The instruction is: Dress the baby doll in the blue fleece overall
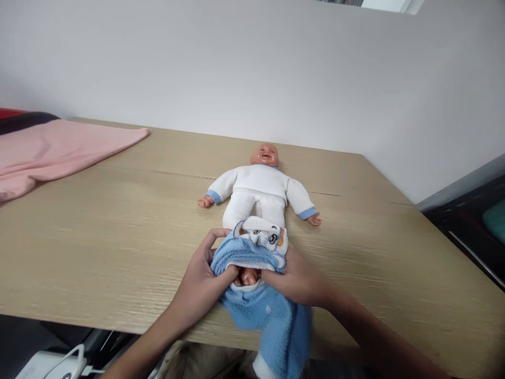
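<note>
A pale wall (197, 73) is seen behind a wood-grained table (118, 237); a pink cloth (74, 150) is spread at the far left. The doll (260, 181) is laid face up on the table, its long axis directed away from the grip, head toward the wall. The blue garment (256, 302) is bunched at its lower legs, the loose end draped past the near edge. The white-rimmed opening is pinched on opposite sides by the left hand (207, 268) and right hand (298, 276), thumbs hooked inside. Toes (249, 276) are framed between, about equally near both hands.
</note>
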Demonstrator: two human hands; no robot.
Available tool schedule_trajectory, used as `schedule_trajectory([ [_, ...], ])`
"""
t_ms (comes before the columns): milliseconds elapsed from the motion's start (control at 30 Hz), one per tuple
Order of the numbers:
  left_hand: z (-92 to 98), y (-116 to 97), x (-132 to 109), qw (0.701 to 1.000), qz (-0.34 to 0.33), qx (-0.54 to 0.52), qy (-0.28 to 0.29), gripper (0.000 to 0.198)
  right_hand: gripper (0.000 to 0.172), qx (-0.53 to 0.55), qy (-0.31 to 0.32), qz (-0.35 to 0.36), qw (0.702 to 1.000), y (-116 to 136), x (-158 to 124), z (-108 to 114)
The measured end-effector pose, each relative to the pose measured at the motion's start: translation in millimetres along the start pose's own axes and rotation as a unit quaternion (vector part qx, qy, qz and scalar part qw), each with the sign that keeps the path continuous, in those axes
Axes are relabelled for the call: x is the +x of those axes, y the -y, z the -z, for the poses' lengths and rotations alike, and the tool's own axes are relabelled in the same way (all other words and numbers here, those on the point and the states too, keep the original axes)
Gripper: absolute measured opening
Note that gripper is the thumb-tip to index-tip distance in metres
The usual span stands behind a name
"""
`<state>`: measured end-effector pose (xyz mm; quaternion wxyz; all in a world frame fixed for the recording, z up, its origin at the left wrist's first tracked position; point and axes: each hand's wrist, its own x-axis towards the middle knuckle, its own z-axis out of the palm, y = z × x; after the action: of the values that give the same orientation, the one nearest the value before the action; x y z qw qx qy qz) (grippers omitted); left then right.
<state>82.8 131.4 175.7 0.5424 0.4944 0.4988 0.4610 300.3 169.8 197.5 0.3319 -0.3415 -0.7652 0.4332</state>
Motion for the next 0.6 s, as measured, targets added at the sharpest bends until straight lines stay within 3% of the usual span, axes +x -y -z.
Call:
schedule_trajectory([
  [133, 6.7, 2, -2, 0.999, -0.023, 0.042, -0.005, 0.061, 0.048, 0.004, -0.008, 0.054, 0.999, -1, 0, 0],
  [400, 11.5, 13, -10, 0.977, -0.159, 0.135, -0.046, 0.035, 0.038, 0.024, -0.038, 0.042, 0.998, -14, -2, -6],
  [500, 13.8, 19, -9, 0.977, -0.165, 0.132, -0.041, 0.032, 0.033, 0.028, -0.049, 0.02, 0.998, -15, -1, -9],
  [600, 18.5, 23, -4, 0.978, -0.161, 0.126, -0.029, 0.026, 0.041, 0.013, -0.073, 0.006, 0.997, -12, 1, -9],
])
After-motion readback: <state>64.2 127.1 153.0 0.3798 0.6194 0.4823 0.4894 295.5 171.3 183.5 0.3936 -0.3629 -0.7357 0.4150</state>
